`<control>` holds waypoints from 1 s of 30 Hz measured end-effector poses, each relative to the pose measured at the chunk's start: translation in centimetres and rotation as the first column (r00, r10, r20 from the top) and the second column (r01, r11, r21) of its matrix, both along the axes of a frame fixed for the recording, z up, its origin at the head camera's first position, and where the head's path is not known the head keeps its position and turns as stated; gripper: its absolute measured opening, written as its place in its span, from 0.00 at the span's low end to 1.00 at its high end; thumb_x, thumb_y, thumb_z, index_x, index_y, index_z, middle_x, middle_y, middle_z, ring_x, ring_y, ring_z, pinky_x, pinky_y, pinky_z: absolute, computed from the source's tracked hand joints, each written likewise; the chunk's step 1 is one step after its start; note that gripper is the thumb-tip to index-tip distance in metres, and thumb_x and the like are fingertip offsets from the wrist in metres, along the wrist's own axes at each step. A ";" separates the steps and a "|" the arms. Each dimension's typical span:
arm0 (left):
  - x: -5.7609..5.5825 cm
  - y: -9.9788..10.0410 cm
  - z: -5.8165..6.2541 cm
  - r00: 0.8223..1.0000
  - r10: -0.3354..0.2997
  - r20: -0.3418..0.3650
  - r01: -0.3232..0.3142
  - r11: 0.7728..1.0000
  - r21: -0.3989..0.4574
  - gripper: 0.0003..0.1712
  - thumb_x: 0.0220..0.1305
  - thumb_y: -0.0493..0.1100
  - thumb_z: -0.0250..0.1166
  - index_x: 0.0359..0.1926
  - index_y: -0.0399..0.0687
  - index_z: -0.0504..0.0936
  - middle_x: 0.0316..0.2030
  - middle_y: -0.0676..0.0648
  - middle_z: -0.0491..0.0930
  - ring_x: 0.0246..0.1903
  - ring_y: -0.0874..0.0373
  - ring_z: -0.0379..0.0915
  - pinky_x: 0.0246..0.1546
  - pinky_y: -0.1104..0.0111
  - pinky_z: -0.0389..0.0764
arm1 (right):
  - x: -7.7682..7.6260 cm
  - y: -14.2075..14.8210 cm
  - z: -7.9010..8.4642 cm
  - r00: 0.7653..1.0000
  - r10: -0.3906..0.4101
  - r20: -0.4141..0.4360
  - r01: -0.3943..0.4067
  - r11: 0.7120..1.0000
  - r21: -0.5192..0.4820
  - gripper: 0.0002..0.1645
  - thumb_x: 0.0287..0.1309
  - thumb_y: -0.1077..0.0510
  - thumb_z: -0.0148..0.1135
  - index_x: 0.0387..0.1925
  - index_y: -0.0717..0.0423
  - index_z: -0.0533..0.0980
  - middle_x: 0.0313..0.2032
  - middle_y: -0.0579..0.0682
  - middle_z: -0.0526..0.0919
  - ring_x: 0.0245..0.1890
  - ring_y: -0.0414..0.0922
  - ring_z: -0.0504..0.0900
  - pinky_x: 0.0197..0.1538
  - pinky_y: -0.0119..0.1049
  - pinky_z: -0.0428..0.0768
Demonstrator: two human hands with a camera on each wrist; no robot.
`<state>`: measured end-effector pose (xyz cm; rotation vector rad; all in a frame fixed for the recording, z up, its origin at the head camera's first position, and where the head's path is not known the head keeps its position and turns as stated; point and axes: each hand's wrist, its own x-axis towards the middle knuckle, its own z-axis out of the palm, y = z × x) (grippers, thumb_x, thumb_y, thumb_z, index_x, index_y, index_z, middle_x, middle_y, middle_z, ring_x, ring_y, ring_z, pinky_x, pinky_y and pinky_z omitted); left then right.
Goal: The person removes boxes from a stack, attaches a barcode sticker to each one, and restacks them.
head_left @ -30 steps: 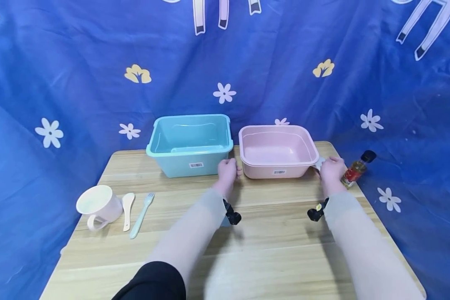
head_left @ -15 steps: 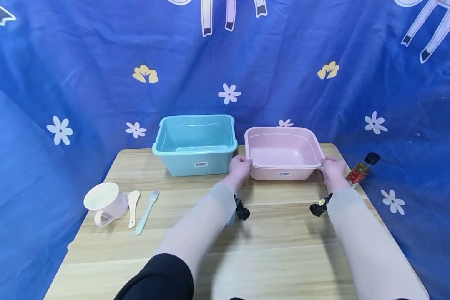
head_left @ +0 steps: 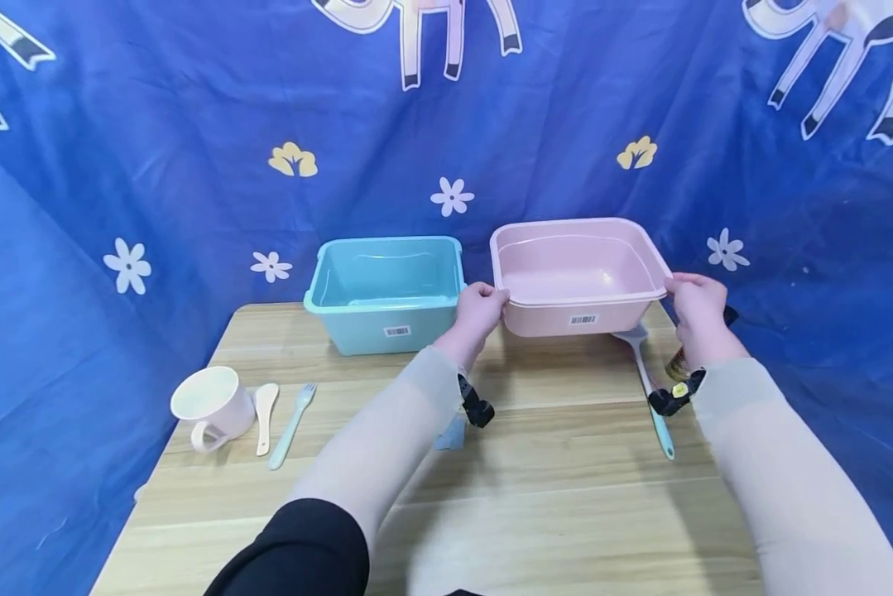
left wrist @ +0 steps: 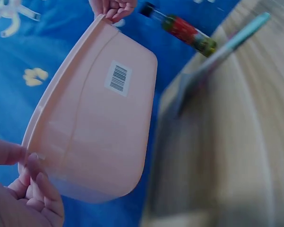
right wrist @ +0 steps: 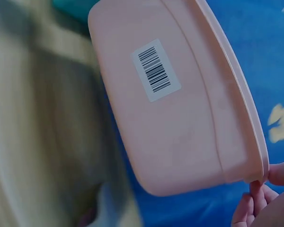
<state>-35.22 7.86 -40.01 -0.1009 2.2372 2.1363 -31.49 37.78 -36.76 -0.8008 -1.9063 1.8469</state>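
Observation:
A pink plastic basin (head_left: 546,321) with a barcode label hangs above the back right of the table, its inside bare. My left hand (head_left: 479,314) pinches the rim at its front left corner, thumb over the edge and fingers beneath. At the opposite front corner, my right hand (head_left: 698,305) grips the rim the same way. In the left wrist view the basin's underside (left wrist: 102,123) shows well apart from the wood. Below it lies a spatula (head_left: 645,372) with a light blue handle end. A sauce bottle (left wrist: 182,33) with a red label is mostly behind my right hand in the head view.
A turquoise basin (head_left: 357,333) stands just left of the pink one. Toward the left edge are a white mug (head_left: 218,414), a white spoon (head_left: 264,418) and a light blue fork (head_left: 293,426). Part of a light blue item (head_left: 452,434) shows beside my left forearm. Blue cloth (head_left: 386,132) hangs behind.
Both hands went from beside the pink basin to its rim, then raised it off the table and slightly right. More of the spatula beneath is now uncovered.

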 end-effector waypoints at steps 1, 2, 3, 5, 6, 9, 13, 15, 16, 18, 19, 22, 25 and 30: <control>0.0 -0.4 0.7 1.000 0.003 -0.010 -0.003 1.000 0.011 0.12 0.66 0.38 0.63 0.26 0.44 0.71 0.27 0.43 0.76 0.25 0.54 0.73 0.24 0.70 0.71 | -0.1 -0.3 0.9 1.000 0.005 -0.019 -0.005 1.000 -0.008 0.02 0.63 0.63 0.61 0.36 0.54 0.79 0.39 0.46 0.73 0.36 0.40 0.71 0.44 0.31 0.68; -0.1 -0.7 1.4 1.000 0.005 -0.022 -0.005 1.000 0.024 0.12 0.66 0.37 0.63 0.26 0.44 0.71 0.27 0.43 0.76 0.23 0.56 0.72 0.25 0.70 0.72 | -0.1 -0.6 1.7 0.999 0.013 -0.033 -0.013 1.000 -0.018 0.02 0.63 0.63 0.62 0.36 0.53 0.79 0.39 0.46 0.73 0.35 0.40 0.72 0.44 0.31 0.69; -0.2 -1.1 2.1 0.999 0.008 -0.036 -0.007 1.000 0.026 0.11 0.66 0.37 0.63 0.26 0.43 0.72 0.28 0.43 0.76 0.22 0.58 0.71 0.25 0.70 0.73 | -0.1 -1.0 2.5 0.999 0.024 -0.036 -0.025 1.000 -0.013 0.02 0.63 0.62 0.62 0.36 0.52 0.79 0.39 0.45 0.73 0.35 0.41 0.72 0.43 0.32 0.69; -0.3 -2.1 3.6 0.998 0.012 -0.064 -0.011 1.000 0.024 0.10 0.66 0.38 0.63 0.28 0.42 0.73 0.30 0.44 0.76 0.22 0.58 0.72 0.27 0.69 0.74 | -0.2 -1.7 3.9 0.997 0.034 -0.063 -0.036 0.999 -0.021 0.03 0.62 0.62 0.64 0.36 0.51 0.79 0.37 0.44 0.75 0.35 0.41 0.73 0.42 0.32 0.70; -0.5 -2.7 4.3 0.997 0.015 -0.077 -0.013 1.000 0.021 0.09 0.66 0.38 0.63 0.29 0.41 0.74 0.30 0.44 0.76 0.23 0.58 0.72 0.27 0.69 0.75 | -0.2 -2.1 4.6 0.996 0.039 -0.074 -0.041 0.999 -0.023 0.03 0.62 0.62 0.64 0.36 0.51 0.80 0.35 0.43 0.76 0.34 0.41 0.74 0.41 0.32 0.70; -0.9 -4.9 6.4 0.993 0.032 -0.114 -0.032 0.999 0.000 0.08 0.66 0.39 0.63 0.31 0.41 0.76 0.31 0.46 0.76 0.25 0.55 0.74 0.28 0.69 0.75 | -0.5 -3.8 6.0 0.992 0.060 -0.114 -0.063 0.998 -0.026 0.03 0.60 0.62 0.67 0.34 0.50 0.81 0.29 0.41 0.79 0.33 0.40 0.76 0.42 0.33 0.72; -1.7 -8.7 8.8 0.987 0.059 -0.150 -0.064 0.998 -0.029 0.08 0.66 0.41 0.63 0.33 0.41 0.77 0.32 0.46 0.78 0.26 0.55 0.75 0.28 0.68 0.74 | -1.4 -7.2 6.9 0.984 0.082 -0.160 -0.088 0.996 -0.028 0.05 0.57 0.64 0.68 0.30 0.51 0.82 0.23 0.40 0.80 0.30 0.40 0.77 0.41 0.34 0.74; -1.9 -10.8 10.0 0.982 0.068 -0.175 -0.077 0.996 -0.046 0.07 0.65 0.41 0.63 0.33 0.41 0.78 0.31 0.46 0.79 0.25 0.56 0.75 0.27 0.68 0.74 | -2.0 -9.2 7.2 0.981 0.090 -0.171 -0.096 0.995 -0.032 0.05 0.56 0.65 0.68 0.30 0.53 0.81 0.22 0.41 0.80 0.29 0.39 0.77 0.41 0.34 0.74; -2.1 -11.7 10.4 0.979 0.074 -0.188 -0.087 0.994 -0.062 0.07 0.64 0.41 0.63 0.33 0.41 0.78 0.31 0.46 0.79 0.25 0.57 0.75 0.27 0.69 0.74 | -2.4 -10.1 7.3 0.980 0.093 -0.178 -0.102 0.994 -0.039 0.04 0.56 0.66 0.68 0.31 0.54 0.81 0.22 0.41 0.80 0.29 0.39 0.77 0.40 0.34 0.74; -2.3 -13.5 11.3 0.973 0.084 -0.215 -0.107 0.989 -0.098 0.07 0.64 0.41 0.64 0.32 0.41 0.78 0.29 0.45 0.79 0.23 0.58 0.75 0.25 0.70 0.73 | -3.3 -11.8 7.4 0.976 0.102 -0.193 -0.114 0.992 -0.051 0.04 0.55 0.66 0.68 0.32 0.56 0.81 0.23 0.42 0.79 0.28 0.40 0.77 0.39 0.34 0.74; -2.4 -14.5 11.6 0.970 0.087 -0.227 -0.115 0.987 -0.114 0.07 0.63 0.41 0.64 0.32 0.41 0.78 0.28 0.45 0.79 0.22 0.59 0.74 0.24 0.70 0.73 | -3.8 -12.7 7.5 0.974 0.109 -0.200 -0.121 0.991 -0.048 0.04 0.55 0.66 0.68 0.32 0.56 0.81 0.23 0.43 0.79 0.28 0.40 0.77 0.38 0.33 0.74; -2.6 -17.2 12.5 0.964 0.095 -0.247 -0.141 0.974 -0.175 0.09 0.64 0.42 0.64 0.31 0.41 0.78 0.26 0.46 0.79 0.20 0.60 0.74 0.23 0.72 0.73 | -4.9 -15.2 7.9 0.965 0.144 -0.219 -0.156 0.987 -0.040 0.04 0.56 0.67 0.67 0.33 0.58 0.80 0.26 0.45 0.78 0.28 0.41 0.75 0.35 0.32 0.73; -2.7 -19.8 12.9 0.971 0.096 -0.220 -0.150 0.958 -0.244 0.10 0.65 0.44 0.64 0.32 0.42 0.78 0.28 0.47 0.79 0.22 0.61 0.74 0.24 0.72 0.73 | -5.6 -17.3 8.0 0.957 0.190 -0.220 -0.202 0.979 -0.034 0.03 0.57 0.67 0.66 0.34 0.59 0.79 0.31 0.47 0.77 0.29 0.41 0.74 0.37 0.33 0.72; -3.1 -23.1 12.8 0.984 0.095 -0.151 -0.138 0.942 -0.306 0.11 0.68 0.47 0.62 0.37 0.42 0.77 0.34 0.47 0.79 0.27 0.60 0.75 0.32 0.68 0.75 | -6.2 -20.0 7.8 0.944 0.268 -0.192 -0.283 0.958 -0.054 0.07 0.59 0.66 0.65 0.41 0.62 0.79 0.38 0.49 0.77 0.36 0.42 0.75 0.49 0.40 0.74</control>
